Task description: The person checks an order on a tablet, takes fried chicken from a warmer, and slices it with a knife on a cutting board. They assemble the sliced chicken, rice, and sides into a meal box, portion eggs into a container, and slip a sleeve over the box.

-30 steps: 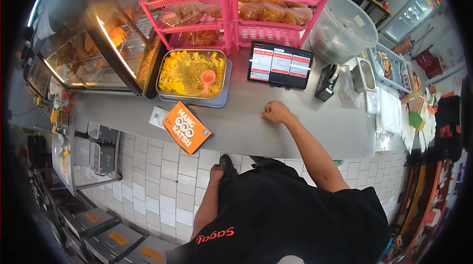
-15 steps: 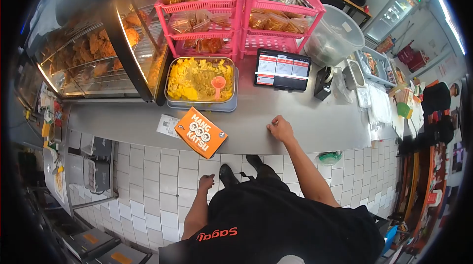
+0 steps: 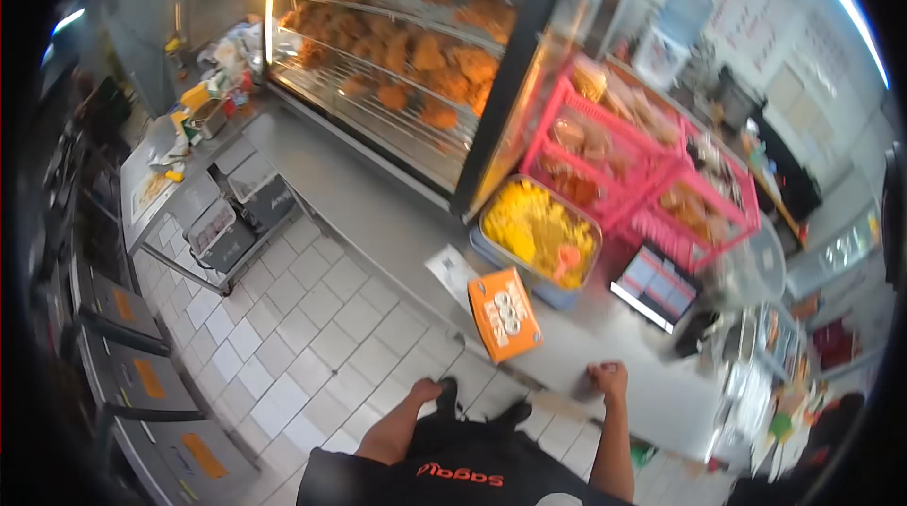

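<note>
My right hand [image 3: 607,378] rests on the steel counter [image 3: 397,251] near its front edge, fingers curled and blurred. Over the floor, my left hand [image 3: 427,392] hangs beside my shoe with its fingers drawn in; whether it holds anything is too small to tell. Between the two hands, farther up, an orange box [image 3: 505,314] sits at the counter's edge, touching a white paper slip [image 3: 451,272]. Behind the box is a metal tray of yellow food [image 3: 520,227] with an orange scoop [image 3: 567,260] in it. A tablet [image 3: 657,287] stands to the right of the tray.
A lit glass cabinet [image 3: 387,62] of fried food stands on the counter behind. Pink racks [image 3: 614,161] hold bagged items. Grey crates [image 3: 225,237] sit beneath a side table at left. Drawers [image 3: 118,298] with orange labels line the lower left.
The view has turned toward the left, so the cabinet now fills the upper middle and the counter slants. The box and tray keep their places on the counter.
</note>
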